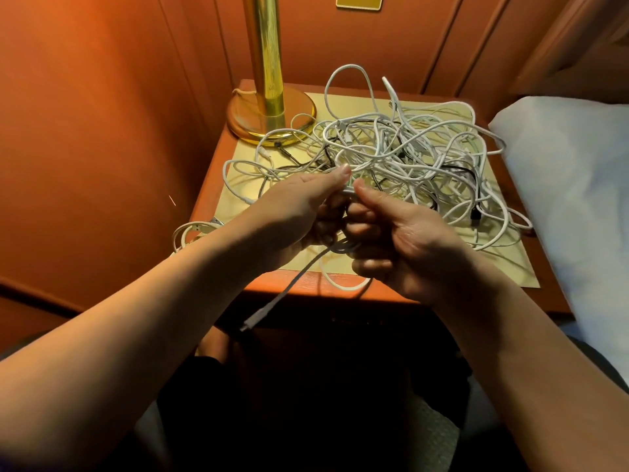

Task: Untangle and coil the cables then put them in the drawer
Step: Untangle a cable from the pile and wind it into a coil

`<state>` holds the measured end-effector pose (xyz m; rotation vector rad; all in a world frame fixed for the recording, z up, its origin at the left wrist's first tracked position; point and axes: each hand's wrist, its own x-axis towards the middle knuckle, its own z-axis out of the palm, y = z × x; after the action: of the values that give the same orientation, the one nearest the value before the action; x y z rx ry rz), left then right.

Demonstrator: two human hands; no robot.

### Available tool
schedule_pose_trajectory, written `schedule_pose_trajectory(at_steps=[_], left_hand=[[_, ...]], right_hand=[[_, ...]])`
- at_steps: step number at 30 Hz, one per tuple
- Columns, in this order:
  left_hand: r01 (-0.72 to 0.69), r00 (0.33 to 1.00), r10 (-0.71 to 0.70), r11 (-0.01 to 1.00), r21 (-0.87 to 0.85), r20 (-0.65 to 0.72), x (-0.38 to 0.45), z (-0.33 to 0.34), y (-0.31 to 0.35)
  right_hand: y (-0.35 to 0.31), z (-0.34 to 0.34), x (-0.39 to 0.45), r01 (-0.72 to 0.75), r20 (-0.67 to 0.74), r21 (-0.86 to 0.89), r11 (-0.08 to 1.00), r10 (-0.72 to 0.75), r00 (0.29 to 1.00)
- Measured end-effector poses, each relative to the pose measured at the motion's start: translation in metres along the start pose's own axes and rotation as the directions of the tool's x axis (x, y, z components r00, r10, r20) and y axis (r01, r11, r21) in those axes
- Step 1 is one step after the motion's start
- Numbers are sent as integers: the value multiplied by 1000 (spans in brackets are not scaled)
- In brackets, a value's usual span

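Two bare forearms come in from the lower corners — no sleeves, no watch, no bracelet, no rings are seen on them. The left hand (299, 212) and the right hand (401, 243) have short, plain nails. Below, between the arms, the person wears dark clothing (211, 386) — black, and its details are lost in shadow.

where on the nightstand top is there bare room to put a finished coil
Bare patches: the near right corner of the gold-topped wooden nightstand, and a strip along its back edge right of the brass lamp base. The middle is crowded by the tangled pile of white and black cables.
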<state>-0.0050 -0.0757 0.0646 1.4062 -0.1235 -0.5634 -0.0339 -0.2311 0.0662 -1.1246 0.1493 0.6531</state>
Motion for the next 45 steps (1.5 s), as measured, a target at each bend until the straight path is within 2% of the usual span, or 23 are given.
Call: schedule_pose_trajectory(at_steps=[2,5,8,11,14,17,19,22,24,27,30,34,38,41,45], left_hand=[[-13,1000,13,1000,27,-18,-2,0,3],[-43,995,57,985,165,-80,-2,-5,7],[-64,993,76,990,125,-90,-2,-14,10],[-144,985,159,967,210,-59,-4,-18,10],[-223,958,268,922,318,-105,-3,-24,7],[-298,932,359,833,467,-44,-2,-31,4],[-318,926,376,807,498,-18,-3,-30,2],[-410,888,459,795,447,-3,-5,-18,-2],[-453,857,511,811,371,-71,-6,-11,-6],[-416,832,508,837,355,-223,-6,-8,-9],[-403,798,495,863,305,-344,-5,-10,-7],[-353,806,417,909,223,-421,-3,-12,-4],[-270,848,331,942,200,-415,0,-10,-7],[-237,904,303,942,236,-301,1,-10,-8],[-252,922,355,853,458,-153,-2,-14,-2]], right_hand=[[-1,2,-1,35,-13,0,999,-35,999],[-2,5,-3,62,-9,64,996,-62,998],[-2,9,-5,92,-6,124,988,-92,996],[-4,8,-4,138,-75,210,968,-125,989],[-7,-1,-4,227,-162,306,924,-184,969],[-9,-13,-7,326,-235,436,839,-244,941],[-10,-20,-9,382,-285,470,796,-272,919],[-13,-23,-9,397,-316,388,832,-285,905],[-10,-20,-8,374,-314,317,872,-276,908],[-5,-13,-5,333,-289,212,919,-266,920],[-4,-10,-3,318,-270,200,927,-260,927],[-5,-10,-5,225,-203,125,966,-197,959],[-5,-10,-6,118,-131,-8,993,-118,984],[-7,-11,-5,89,-106,-97,991,-99,989],[-7,-12,-3,84,-122,-138,987,-101,987]])
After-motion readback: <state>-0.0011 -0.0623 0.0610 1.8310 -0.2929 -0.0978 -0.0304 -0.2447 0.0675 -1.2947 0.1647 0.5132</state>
